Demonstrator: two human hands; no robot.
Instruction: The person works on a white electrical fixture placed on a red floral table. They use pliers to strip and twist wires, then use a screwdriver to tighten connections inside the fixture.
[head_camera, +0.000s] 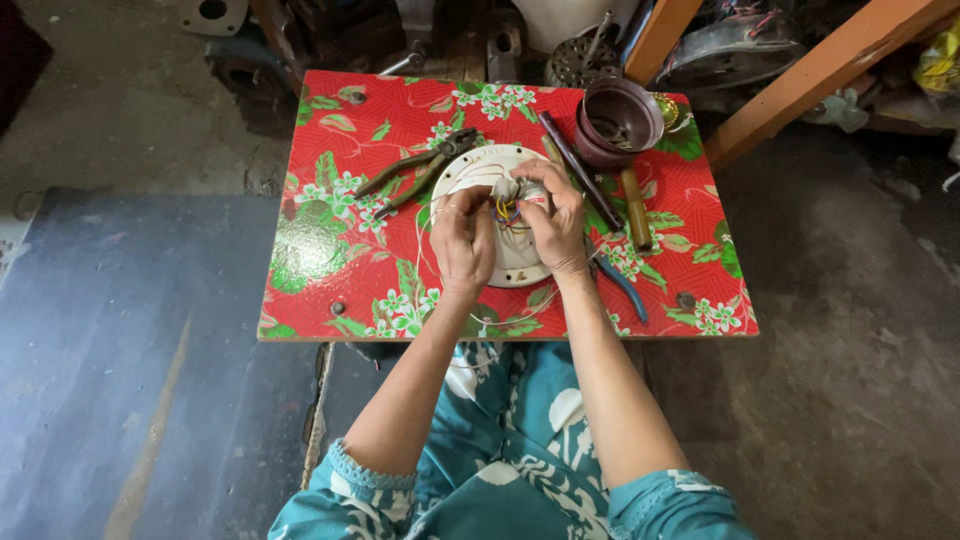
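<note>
A round white plate-like fixture base (478, 165) lies in the middle of a low table with a red flowered cover (330, 215). A bundle of thin coloured wires (507, 210) rises from its centre. My left hand (462, 240) pinches the wires from the left. My right hand (553, 220) grips a small pale part (534, 193) at the wire ends, right beside the left hand. Both hands hover over the fixture base.
Dark pliers (415, 168) lie left of the base. A dark rod (578, 168), a wooden-handled tool (634, 208) and a blue-handled tool (622, 288) lie to the right. A brown bowl (622, 118) stands at the back right. Orange wooden beams (820, 70) and metal clutter sit behind.
</note>
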